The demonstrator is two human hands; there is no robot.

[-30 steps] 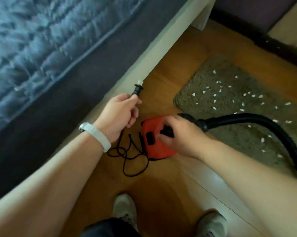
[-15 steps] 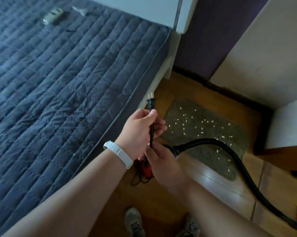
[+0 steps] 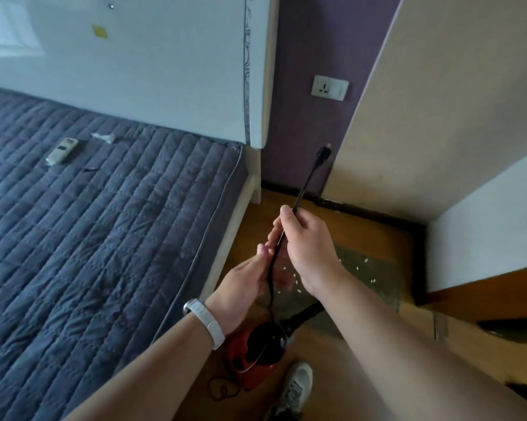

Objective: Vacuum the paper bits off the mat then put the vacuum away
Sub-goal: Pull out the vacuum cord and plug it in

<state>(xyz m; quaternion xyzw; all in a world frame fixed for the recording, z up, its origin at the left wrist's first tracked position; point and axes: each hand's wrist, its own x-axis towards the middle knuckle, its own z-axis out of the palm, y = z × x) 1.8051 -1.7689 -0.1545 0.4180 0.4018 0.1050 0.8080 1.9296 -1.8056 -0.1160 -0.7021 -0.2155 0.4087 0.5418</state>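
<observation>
My right hand (image 3: 307, 244) grips the black power cord (image 3: 304, 186), whose plug (image 3: 323, 154) points up toward the wall socket (image 3: 330, 87). Lower on the same cord, my left hand (image 3: 250, 278) holds it loosely between the fingers. The cord runs down to the red vacuum (image 3: 250, 357) on the wooden floor beside my shoe. Its black hose (image 3: 303, 317) leads off behind my right forearm. The grey-green mat (image 3: 374, 281) with several white paper bits lies beyond my hands, partly hidden by them.
A bed with a dark blue quilted cover (image 3: 104, 223) fills the left, with a white remote (image 3: 62, 150) on it. A white headboard (image 3: 165, 56), a purple wall and a beige cabinet side (image 3: 438, 117) close in the narrow floor strip. Loose cord loops (image 3: 222, 390) lie by the vacuum.
My right hand left the vacuum body and took the cord above my left hand. The plug rose toward the wall socket, and my view tilted up from the floor.
</observation>
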